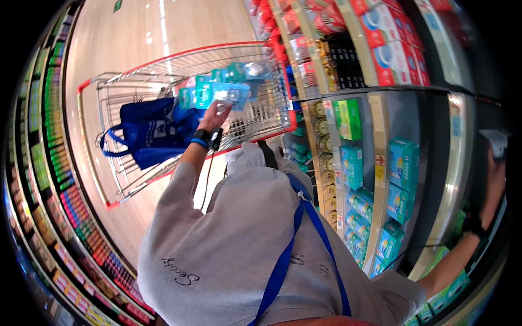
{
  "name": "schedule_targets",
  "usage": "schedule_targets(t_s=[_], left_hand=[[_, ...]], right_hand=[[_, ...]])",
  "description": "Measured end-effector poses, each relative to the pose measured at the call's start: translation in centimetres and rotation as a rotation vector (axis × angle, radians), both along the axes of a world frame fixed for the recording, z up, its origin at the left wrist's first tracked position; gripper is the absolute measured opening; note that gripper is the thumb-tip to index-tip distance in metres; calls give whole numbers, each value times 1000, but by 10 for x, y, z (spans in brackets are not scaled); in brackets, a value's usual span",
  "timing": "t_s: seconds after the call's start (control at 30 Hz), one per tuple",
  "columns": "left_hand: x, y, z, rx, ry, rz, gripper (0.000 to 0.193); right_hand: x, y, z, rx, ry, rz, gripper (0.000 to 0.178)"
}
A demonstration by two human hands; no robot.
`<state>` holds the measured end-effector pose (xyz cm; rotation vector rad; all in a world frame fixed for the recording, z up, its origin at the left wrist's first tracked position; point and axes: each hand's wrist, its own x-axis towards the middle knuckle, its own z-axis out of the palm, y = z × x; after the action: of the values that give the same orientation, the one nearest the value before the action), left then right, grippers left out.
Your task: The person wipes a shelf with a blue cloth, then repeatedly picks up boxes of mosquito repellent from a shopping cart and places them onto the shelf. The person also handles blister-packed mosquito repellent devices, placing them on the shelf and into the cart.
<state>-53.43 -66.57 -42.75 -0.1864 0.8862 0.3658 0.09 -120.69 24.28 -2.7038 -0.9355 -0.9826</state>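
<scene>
Over the shopping cart (179, 51), my left hand (215, 115) is closed on a light-blue plastic package (232, 94) with a clear, shiny part. Teal packages (203, 93) lie in the cart just beyond and beside it. A dark-blue tote bag (157, 133) slumps in the cart to the left of that hand. At the far right, my right arm reaches into a shelf. There my right hand (495, 162) is closed round a pale grey pack (496, 142); dimness and blur hide its details and most of the fingers.
Right beside me rise shelves with teal boxes (403, 163), a green box (348, 118) and red-and-white boxes (389, 60). The metal shelf edge (454, 157) runs between me and my right hand. A long stocked shelf (73, 217) lines the left side of the pale floor (117, 49).
</scene>
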Motion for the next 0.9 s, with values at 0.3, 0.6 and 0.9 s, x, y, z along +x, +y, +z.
schedule_targets(t_s=[0.3,0.6,0.9], left_hand=[[-15,-25,-108,1426,126,-1161,28],[-7,-85,-175,946,260,-938,45],[-89,-5,-170,564,1296,-455,44]], right_hand=[[-236,178,-60,-136,66,346,59],[-321,356,-285,-274,637,945,72],[-374,436,-573,-832,838,967,88]])
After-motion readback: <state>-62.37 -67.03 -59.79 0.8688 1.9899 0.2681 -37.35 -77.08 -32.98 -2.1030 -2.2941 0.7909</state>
